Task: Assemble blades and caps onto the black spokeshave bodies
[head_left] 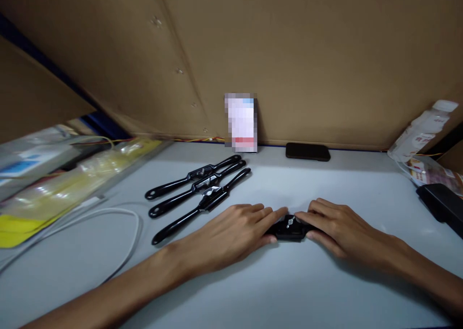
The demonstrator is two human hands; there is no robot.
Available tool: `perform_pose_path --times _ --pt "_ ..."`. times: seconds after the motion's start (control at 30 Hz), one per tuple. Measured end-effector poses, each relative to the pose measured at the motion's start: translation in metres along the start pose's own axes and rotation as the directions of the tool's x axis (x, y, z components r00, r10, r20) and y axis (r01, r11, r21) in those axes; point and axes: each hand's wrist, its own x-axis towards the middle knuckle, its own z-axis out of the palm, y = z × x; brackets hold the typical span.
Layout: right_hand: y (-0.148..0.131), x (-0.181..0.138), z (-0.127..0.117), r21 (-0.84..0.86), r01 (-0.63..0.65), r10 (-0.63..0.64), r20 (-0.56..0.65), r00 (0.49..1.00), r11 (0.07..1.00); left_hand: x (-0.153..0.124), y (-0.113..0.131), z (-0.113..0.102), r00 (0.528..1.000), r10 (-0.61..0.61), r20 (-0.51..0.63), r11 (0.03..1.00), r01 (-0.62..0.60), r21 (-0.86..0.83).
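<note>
Both hands grip a black spokeshave (290, 230) low over the light grey table, one on each side of its middle. My left hand (246, 227) is wrapped round the left handle, its index finger reaching the body. On the other side, my right hand (336, 225) closes round the right handle, with the index fingertip by the silvery piece on the body. The fingers hide both handles. To the left, three more black spokeshaves lie side by side: a far one (181, 183), a middle one (175, 201) and a near one (181, 225) with a bright metal clamp.
A lit phone (241, 121) leans on the cardboard wall (307, 54); a dark phone (307, 152) lies nearby. A bottle (419, 133), a food packet (432, 171) and a black object (439, 203) stand right. Plastic-wrapped yellow items (77, 184) and a white cable (135, 223) lie left.
</note>
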Motion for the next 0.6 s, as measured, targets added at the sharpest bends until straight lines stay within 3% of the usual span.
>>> perform_pose_path --times 0.6 --pt "-0.0003 0.0006 0.0001 -0.008 0.009 -0.009 0.011 1.0 1.0 -0.0003 0.0013 -0.0012 1.0 -0.002 -0.007 0.999 0.002 -0.042"
